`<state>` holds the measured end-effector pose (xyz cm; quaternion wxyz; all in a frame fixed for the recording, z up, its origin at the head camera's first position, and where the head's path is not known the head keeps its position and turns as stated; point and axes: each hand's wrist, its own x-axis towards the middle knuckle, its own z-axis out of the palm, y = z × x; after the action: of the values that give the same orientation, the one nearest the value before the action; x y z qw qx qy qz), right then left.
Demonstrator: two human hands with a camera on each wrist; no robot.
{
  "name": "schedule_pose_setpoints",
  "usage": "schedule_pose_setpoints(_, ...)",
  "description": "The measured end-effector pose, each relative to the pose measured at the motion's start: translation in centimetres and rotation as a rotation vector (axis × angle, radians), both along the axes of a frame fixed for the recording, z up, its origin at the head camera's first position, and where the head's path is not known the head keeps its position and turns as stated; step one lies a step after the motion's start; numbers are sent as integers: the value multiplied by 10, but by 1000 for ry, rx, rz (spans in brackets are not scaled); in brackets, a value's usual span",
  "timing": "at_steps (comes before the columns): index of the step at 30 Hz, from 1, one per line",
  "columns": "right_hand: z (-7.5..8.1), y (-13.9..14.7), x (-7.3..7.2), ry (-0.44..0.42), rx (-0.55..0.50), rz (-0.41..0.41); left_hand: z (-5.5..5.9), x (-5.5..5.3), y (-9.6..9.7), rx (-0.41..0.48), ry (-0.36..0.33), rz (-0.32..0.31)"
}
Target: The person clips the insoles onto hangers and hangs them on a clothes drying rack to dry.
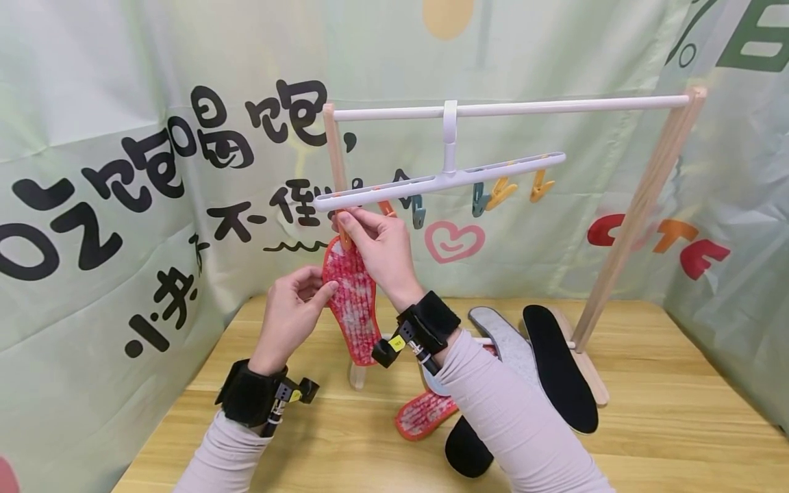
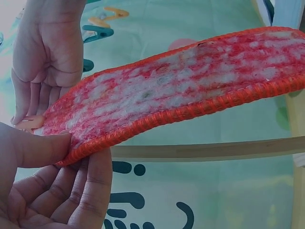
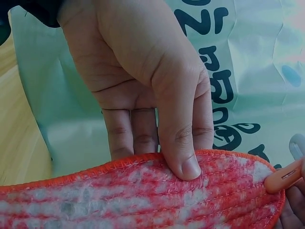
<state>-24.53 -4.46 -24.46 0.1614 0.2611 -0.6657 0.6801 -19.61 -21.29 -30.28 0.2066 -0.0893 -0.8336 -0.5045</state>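
Note:
A red and white insole (image 1: 351,301) with an orange stitched edge hangs upright below the left end of a white clip hanger (image 1: 394,186). My left hand (image 1: 296,301) pinches its left edge, thumb on the front face and fingers behind. At the top of the insole, my right hand (image 1: 385,250) pinches an orange clip (image 1: 343,233). In the right wrist view the orange clip (image 3: 283,177) overlaps the end of the insole (image 3: 224,191). The left wrist view shows the insole's striped face (image 2: 167,86), with the left thumb pressing near its end.
On the hanger hang another orange clip (image 1: 386,207), blue-green clips (image 1: 418,212) and yellow clips (image 1: 541,186). A wooden rack (image 1: 641,205) carries the hanger. Below lie a grey insole (image 1: 505,335), a black insole (image 1: 557,370) and another red insole (image 1: 425,414).

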Motion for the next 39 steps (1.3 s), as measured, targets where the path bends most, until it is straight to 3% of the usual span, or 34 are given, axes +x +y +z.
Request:
schedule_pose_setpoints(22, -5, 10, 0, -96, 68, 5, -4, -3, 1, 27, -55, 1)
schedule_pose_setpoints(30, -8, 15, 3, -93, 118, 4, -6, -4, 0, 6, -50, 13)
schedule_pose_setpoints(39, -14, 23, 5, -74, 162, 54, -8, -4, -1, -14, -38, 24)
